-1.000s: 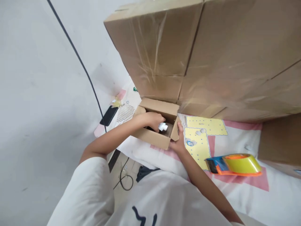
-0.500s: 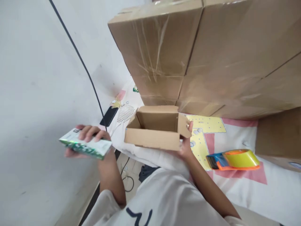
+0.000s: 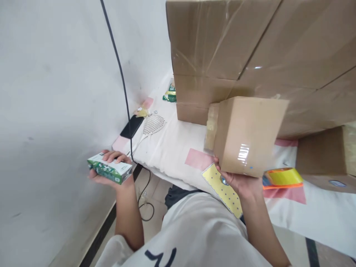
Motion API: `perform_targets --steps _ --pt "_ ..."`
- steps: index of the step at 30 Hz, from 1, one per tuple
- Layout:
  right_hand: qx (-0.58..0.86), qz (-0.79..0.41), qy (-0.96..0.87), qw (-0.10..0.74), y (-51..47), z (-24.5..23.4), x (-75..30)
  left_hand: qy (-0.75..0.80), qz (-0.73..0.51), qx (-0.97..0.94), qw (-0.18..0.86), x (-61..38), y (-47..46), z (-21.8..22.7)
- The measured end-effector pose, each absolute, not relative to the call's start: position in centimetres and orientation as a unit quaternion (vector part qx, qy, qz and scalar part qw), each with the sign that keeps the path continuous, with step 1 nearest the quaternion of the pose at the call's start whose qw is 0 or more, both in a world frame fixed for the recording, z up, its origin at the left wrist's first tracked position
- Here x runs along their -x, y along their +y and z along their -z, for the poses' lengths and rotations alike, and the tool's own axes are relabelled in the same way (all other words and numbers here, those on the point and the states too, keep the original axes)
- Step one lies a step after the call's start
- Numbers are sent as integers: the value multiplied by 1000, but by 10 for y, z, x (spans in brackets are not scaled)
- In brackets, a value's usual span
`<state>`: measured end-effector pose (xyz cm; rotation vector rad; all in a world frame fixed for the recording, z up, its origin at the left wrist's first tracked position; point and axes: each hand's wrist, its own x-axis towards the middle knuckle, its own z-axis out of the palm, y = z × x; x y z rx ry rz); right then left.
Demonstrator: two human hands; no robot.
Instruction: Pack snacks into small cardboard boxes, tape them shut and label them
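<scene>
Tipped since earlier, the brown box [image 3: 247, 133] is over the bed [image 3: 178, 142], clamped in my right hand [image 3: 245, 184]; off the bed's left edge, my left hand [image 3: 120, 157] grips the green carton [image 3: 104, 171], fingers on top, thumb below.

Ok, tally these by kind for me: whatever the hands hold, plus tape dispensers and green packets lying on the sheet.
Green-and-white box, in the left hand: 1
Cardboard box, in the right hand: 1
Tape dispenser, partly hidden: 1
Green packet, partly hidden: 1
Total: 4
</scene>
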<state>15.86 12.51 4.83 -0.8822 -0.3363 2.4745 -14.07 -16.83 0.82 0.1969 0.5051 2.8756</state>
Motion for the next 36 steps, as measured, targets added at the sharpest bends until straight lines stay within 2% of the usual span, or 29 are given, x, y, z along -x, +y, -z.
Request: perform_targets --steps 2,5,9,10,14,17,21,23,27,31,34,36 --pt "324 -893 -141 277 120 -46 -163 126 -978 -58 157 140 -162 2" --pt "323 -888 -176 277 117 -48 -168 110 -975 -33 191 130 -151 11" --pt "327 -840 -233 365 119 -51 -168 202 -952 33 228 117 -138 12" --pt "333 -836 -242 362 119 -52 -169 255 -934 50 246 115 -135 11" --pt "353 -872 -257 224 115 -56 -182 492 -801 96 327 107 -121 9" --pt "384 -854 -264 231 113 -59 -202 568 -742 97 342 99 -108 12" --pt "421 -765 -320 367 120 -52 -237 577 -742 88 329 89 -90 15" --pt "433 -720 -359 405 123 -42 -249 583 -740 85 325 87 -84 14" --pt "445 -657 -488 363 116 -19 -244 610 -728 79 304 89 -81 10" --pt "380 -519 -706 296 106 7 -215 629 -738 65 237 96 -92 7" --pt "308 -428 -788 318 111 27 -187 644 -740 50 190 106 -106 1" --pt "226 -418 -810 344 120 38 -165 643 -750 32 153 113 -117 -6"
